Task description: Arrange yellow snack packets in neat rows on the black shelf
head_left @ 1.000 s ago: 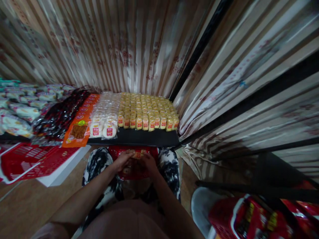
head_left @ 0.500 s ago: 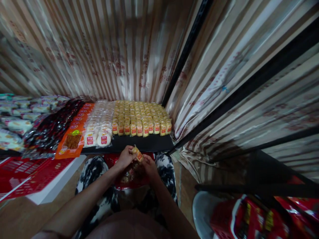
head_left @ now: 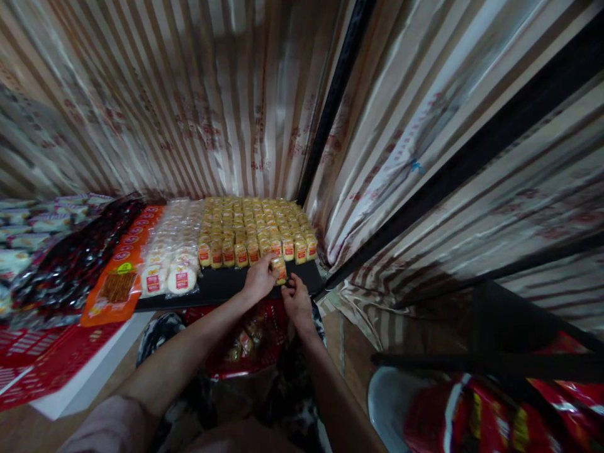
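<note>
My left hand (head_left: 261, 277) grips a small yellow snack cake in clear wrapping (head_left: 279, 270), with a red and white label, just in front of the shelf's rows. The bent fingers of my right hand (head_left: 298, 304) are closed at the packet's lower right corner. Directly behind it stand packed rows of matching yellow snack packets (head_left: 241, 253) on the black shelf (head_left: 221, 283). Below my forearms, a red basket (head_left: 274, 327) between my knees has more wrapped packets (head_left: 246, 343) inside, partly hidden by the left arm.
Left of the yellow rows are white round crackers (head_left: 182, 278), an orange snack bag (head_left: 116, 286), dark shiny packets (head_left: 66, 270) and white packets (head_left: 50, 221). A red basket (head_left: 61, 358) sits lower left. Black posts (head_left: 337, 94) and striped curtain (head_left: 226, 82) enclose the shelf; red bags (head_left: 486, 415) lie lower right.
Both hands have moved forward and right from above the basket to the shelf front, carrying the snack cake. It is now more upright. My view has shifted slightly.
</note>
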A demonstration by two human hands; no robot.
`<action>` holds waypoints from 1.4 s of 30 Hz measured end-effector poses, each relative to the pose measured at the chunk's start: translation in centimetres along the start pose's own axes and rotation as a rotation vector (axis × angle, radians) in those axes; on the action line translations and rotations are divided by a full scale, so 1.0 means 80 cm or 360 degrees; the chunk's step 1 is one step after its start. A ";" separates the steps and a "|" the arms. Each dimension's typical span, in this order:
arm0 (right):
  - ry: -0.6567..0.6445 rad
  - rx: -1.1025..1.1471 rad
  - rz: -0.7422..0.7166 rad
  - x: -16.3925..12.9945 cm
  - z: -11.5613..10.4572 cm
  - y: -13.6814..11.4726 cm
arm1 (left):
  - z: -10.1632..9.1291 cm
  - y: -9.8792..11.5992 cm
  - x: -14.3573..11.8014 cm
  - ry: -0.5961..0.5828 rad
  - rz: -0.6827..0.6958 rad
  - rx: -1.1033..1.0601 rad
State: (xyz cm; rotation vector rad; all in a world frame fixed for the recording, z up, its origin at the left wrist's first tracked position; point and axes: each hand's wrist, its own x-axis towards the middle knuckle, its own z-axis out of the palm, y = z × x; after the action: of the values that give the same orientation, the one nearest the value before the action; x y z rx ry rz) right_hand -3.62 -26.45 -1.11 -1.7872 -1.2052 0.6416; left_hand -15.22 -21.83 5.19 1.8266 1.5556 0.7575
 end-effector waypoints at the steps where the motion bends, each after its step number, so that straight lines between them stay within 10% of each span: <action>1: 0.0082 -0.0065 -0.0062 0.005 -0.002 -0.001 | 0.003 0.005 0.006 0.0009 0.0034 0.0037; 22: 0.0073 0.0055 -0.0569 0.068 0.003 0.025 | 0.068 0.010 0.063 0.0078 0.0125 0.0331; 42: 0.0082 0.0026 -0.0486 0.068 0.006 0.023 | 0.100 -0.028 0.027 0.0046 0.0351 0.0124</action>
State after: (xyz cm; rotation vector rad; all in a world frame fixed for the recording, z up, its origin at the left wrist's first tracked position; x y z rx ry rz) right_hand -0.96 -21.62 -2.68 -1.5537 -1.3965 0.4238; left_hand -10.30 -20.15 -1.60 2.0776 1.4344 0.8361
